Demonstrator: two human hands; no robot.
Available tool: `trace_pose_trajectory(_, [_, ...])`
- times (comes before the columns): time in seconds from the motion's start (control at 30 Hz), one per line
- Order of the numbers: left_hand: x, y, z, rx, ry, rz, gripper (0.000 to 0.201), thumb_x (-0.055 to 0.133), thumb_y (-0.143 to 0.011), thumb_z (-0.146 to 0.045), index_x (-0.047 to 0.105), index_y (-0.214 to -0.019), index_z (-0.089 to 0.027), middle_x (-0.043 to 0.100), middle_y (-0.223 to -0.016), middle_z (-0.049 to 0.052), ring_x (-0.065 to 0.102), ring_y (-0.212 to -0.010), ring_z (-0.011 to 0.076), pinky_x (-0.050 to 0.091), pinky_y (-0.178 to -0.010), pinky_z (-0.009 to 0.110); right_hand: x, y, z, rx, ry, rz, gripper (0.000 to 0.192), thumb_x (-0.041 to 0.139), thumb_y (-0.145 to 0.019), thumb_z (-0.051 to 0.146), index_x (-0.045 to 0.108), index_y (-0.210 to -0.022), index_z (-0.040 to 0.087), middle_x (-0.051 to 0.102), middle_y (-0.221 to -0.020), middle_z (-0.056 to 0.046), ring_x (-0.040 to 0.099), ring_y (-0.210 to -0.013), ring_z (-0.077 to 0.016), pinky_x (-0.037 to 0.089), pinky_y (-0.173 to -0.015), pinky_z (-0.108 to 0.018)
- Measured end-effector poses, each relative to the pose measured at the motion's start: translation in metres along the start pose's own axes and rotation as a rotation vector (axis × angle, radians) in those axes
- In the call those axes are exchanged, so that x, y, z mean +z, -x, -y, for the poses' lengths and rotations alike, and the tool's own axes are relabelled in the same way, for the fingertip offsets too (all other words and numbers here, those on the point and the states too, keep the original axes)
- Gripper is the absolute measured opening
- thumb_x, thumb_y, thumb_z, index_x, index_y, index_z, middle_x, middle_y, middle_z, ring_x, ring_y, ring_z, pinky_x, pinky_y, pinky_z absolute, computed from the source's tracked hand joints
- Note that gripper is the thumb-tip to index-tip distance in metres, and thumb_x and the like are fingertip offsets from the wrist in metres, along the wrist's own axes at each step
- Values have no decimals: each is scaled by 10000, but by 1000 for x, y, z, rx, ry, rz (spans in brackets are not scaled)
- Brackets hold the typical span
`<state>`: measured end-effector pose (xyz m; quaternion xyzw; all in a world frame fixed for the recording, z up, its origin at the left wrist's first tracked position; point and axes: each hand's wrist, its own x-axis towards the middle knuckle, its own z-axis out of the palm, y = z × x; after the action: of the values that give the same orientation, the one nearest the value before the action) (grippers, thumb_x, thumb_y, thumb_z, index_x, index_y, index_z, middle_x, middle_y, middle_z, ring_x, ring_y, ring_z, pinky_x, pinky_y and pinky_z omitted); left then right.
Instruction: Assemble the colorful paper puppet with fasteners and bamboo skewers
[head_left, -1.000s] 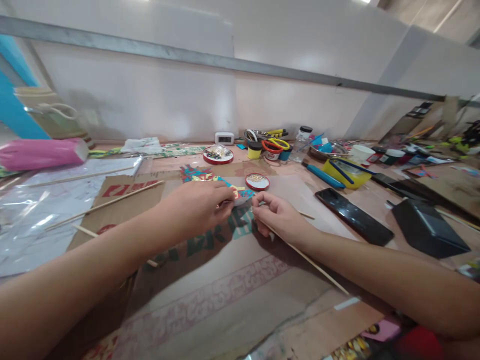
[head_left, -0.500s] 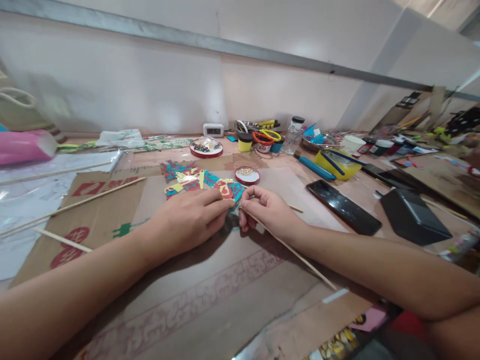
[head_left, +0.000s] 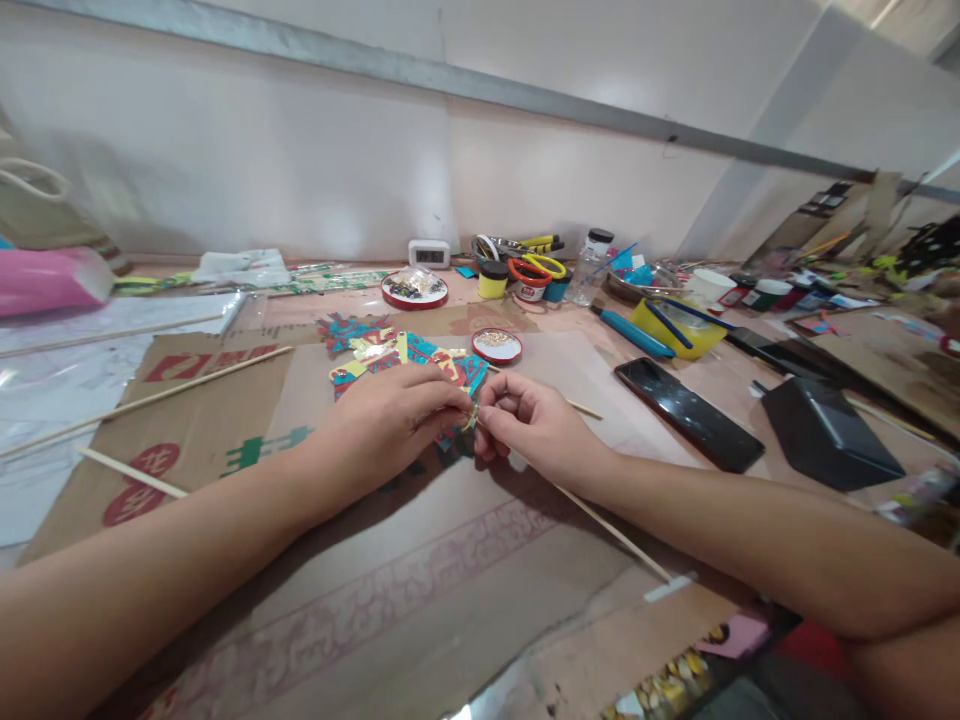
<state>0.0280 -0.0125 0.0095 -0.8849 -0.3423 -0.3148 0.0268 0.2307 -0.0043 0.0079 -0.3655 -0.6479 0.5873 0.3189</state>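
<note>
1. Bench [head_left: 750,400]: cluttered wooden top, wall right behind it. A flattened cardboard sheet [head_left: 420,570] covers the near middle; everything below is placed relative to the cutout.
2. Painted cutout [head_left: 397,355]: teal, red and gold figure lying flat on the cardboard, long axis running from far-left to near-right. Its near-right tip sits right at the point where both hands meet.
3. Left hand [head_left: 390,420]: palm down over the cutout's near edge, fingers pinched shut on that tip. It covers part of the figure, so the exact grip can't be told.
4. Right hand [head_left: 532,425]: just right of the tip, fingers closed narrow on a thin stick [head_left: 615,533] that trails back along the forearm toward the near-right. Both hands equally close to the tip, fingertips touching or nearly so.
5. Black phone [head_left: 686,412]: right of the cutout, near the right wrist; tightest side.
6. Red-rimmed lid [head_left: 496,346]: just beyond the cutout's right end, holds gold bits.
7. Loose sticks [head_left: 150,398]: left of the cutout, well apart.
8. Open room: bare cardboard on the near side of the cutout; far side crowded.
</note>
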Motion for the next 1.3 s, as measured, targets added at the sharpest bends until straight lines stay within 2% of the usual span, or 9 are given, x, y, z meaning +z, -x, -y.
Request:
trace_pose_trajectory(0.13, [-4, 0, 0, 148, -137, 13, 195, 485, -979, -264, 659, -928, -193, 694, -914, 23, 614, -800, 148, 463, -717, 272, 0, 0, -1, 30, 30, 15, 85, 551, -896, 249, 492, -855, 205, 683, -681, 32, 595, -511, -77, 375, -436, -164])
trace_pose_trajectory(0.27, [-7, 1, -1, 224, -218, 33, 215, 465, -990, -280, 637, -913, -176, 676, -901, 36, 607, -811, 157, 468, -755, 297, 1, -1, 0, 18, 28, 27, 107, 568, -894, 264, 493, -849, 202, 691, -698, 30, 523, -462, -54, 341, -414, -160])
trace_pose_trajectory(0.47, [-10, 4, -1, 251, -324, -64, 192, 502, -972, -262, 619, -1087, -162, 693, -1014, 66, 622, -897, 186, 488, -794, 318, 3, -1, 4, 23, 59, 8, 139, 594, -870, 312, 535, -850, 188, 680, -703, 17, 459, -428, -49, 348, -390, -168])
trace_pose_trajectory(0.63, [-12, 8, 0, 268, -322, -7, 211, 503, -967, -222, 628, -1134, -190, 703, -1045, 56, 625, -925, 183, 486, -799, 312, 4, -1, 5, 31, 53, -7, 133, 606, -849, 307, 557, -844, 183, 682, -697, 11, 455, -431, -55, 356, -398, -175])
trace_pose_trajectory(0.83, [-10, 5, -1, 272, -252, -80, 147, 539, -959, -258, 648, -1026, -185, 705, -925, 34, 620, -838, 159, 485, -771, 303, 3, -2, 5, 46, 31, -17, 160, 628, -844, 321, 554, -834, 179, 691, -691, 7, 481, -428, -53, 377, -397, -169])
trace_pose_trajectory(1.17, [-9, 1, -3, 255, -234, -60, 217, 511, -967, -264, 663, -840, -176, 693, -826, 21, 605, -760, 140, 464, -712, 285, 2, -2, 3, 54, -17, 3, 157, 654, -839, 308, 568, -832, 176, 705, -689, 1, 523, -440, -59, 428, -405, -166])
trace_pose_trajectory(1.3, [-7, 2, -1, 280, -260, -79, 206, 513, -966, -268, 657, -843, -188, 701, -828, 18, 605, -747, 141, 447, -688, 282, 2, -4, 4, 67, -25, -1, 130, 642, -843, 276, 558, -818, 180, 700, -669, 7, 523, -432, -57, 430, -405, -164])
